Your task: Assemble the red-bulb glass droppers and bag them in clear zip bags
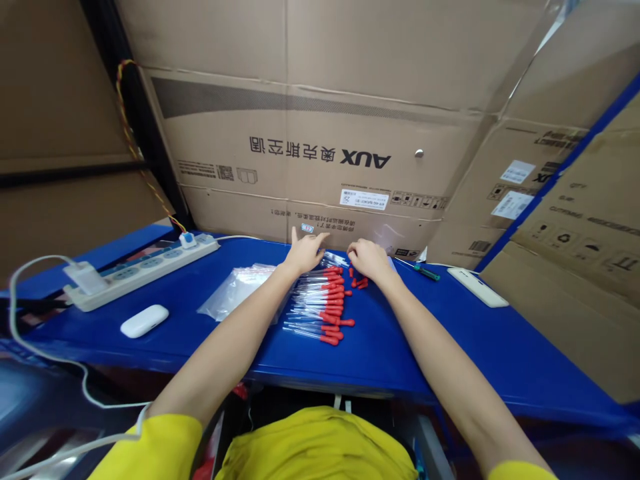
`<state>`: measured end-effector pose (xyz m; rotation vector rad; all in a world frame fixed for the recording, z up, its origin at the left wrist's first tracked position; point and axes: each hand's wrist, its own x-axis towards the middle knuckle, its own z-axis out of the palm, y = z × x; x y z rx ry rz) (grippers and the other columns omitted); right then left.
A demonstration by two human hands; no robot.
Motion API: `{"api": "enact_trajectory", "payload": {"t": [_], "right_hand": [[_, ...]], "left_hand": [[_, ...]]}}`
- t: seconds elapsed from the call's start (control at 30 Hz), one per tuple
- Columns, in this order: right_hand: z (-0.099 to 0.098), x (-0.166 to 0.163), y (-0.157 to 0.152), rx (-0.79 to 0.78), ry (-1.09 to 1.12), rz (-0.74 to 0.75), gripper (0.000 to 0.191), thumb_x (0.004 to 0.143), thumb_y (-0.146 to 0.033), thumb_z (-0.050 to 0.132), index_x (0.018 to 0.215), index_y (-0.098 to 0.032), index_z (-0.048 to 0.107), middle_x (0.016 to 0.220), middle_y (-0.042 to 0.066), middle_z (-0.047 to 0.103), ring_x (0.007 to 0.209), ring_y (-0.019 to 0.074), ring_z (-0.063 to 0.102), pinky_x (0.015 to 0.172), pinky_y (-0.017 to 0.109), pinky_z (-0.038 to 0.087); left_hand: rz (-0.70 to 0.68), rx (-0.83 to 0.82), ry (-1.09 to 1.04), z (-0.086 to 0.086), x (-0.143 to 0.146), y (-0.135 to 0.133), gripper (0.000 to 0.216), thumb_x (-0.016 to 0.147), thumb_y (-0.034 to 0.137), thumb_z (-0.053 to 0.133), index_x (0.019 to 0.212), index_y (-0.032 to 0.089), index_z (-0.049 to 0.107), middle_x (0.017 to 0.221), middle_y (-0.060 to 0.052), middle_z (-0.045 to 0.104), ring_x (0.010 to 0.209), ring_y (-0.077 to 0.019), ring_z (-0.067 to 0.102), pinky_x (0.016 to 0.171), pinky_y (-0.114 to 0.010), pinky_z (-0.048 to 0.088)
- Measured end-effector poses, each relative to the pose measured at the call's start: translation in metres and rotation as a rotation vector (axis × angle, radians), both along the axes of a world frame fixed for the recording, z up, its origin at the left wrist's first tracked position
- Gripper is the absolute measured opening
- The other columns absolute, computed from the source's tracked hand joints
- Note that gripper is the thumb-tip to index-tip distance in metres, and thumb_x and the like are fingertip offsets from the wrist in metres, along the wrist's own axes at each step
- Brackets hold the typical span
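Observation:
My left hand (305, 253) reaches to the far side of the blue table, thumb and fingers spread, with nothing visible in it. Just beside it lie some clear tubes (335, 259) without red ends. My right hand (369, 258) is curled, its fingertips bent downward, and whatever they pinch is hidden. Close to those fingertips are several loose red rubber bulbs (360, 283). Between my forearms, clear droppers with red bulbs (330, 303) lie in a row, bulbs pointing right. Partly under my left forearm is a clear plastic bag (233, 291).
At the left are a white power strip (150, 270) with a plugged-in charger (86, 277) and a white earphone case (145, 321). A green-handled screwdriver (426, 272) and a pale phone (477, 287) lie at the right. Cardboard (310, 120) walls the back.

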<state>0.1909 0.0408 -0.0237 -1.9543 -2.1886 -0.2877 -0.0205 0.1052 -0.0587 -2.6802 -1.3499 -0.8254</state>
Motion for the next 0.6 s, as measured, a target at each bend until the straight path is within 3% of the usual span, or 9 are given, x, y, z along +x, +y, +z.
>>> {"api": "enact_trajectory", "payload": {"t": [0.13,0.23,0.6], "right_hand": [[-0.022,-0.021,0.012,-0.025,-0.059,-0.054,0.033,0.102,-0.032,0.057,0.114,-0.012,0.081,0.12,0.021,0.075,0.111,0.0331,0.073,0.091,0.037,0.053],[-0.032,-0.023,0.012,-0.021,-0.091,-0.081,0.034,0.101,-0.03,0.058,0.119,-0.01,0.078,0.125,0.024,0.073,0.116,0.0341,0.071,0.092,0.038,0.054],[-0.034,-0.006,0.016,-0.038,-0.127,-0.059,0.03,0.103,-0.027,0.056,0.119,-0.015,0.078,0.128,0.02,0.072,0.117,0.0295,0.07,0.094,0.035,0.054]], "left_hand": [[-0.041,0.095,0.03,-0.002,-0.001,0.002,0.037,0.1,0.022,0.054,0.135,0.022,0.067,0.135,-0.013,0.074,0.135,-0.0317,0.063,0.131,-0.071,0.003],[-0.078,0.146,0.023,-0.002,0.001,0.003,0.034,0.1,0.022,0.053,0.129,0.022,0.07,0.129,-0.011,0.076,0.129,-0.0293,0.065,0.133,-0.067,0.005],[-0.115,0.206,0.033,0.007,0.004,-0.005,0.031,0.101,0.023,0.051,0.124,0.023,0.072,0.123,-0.008,0.078,0.121,-0.0269,0.068,0.134,-0.06,0.016]]}}
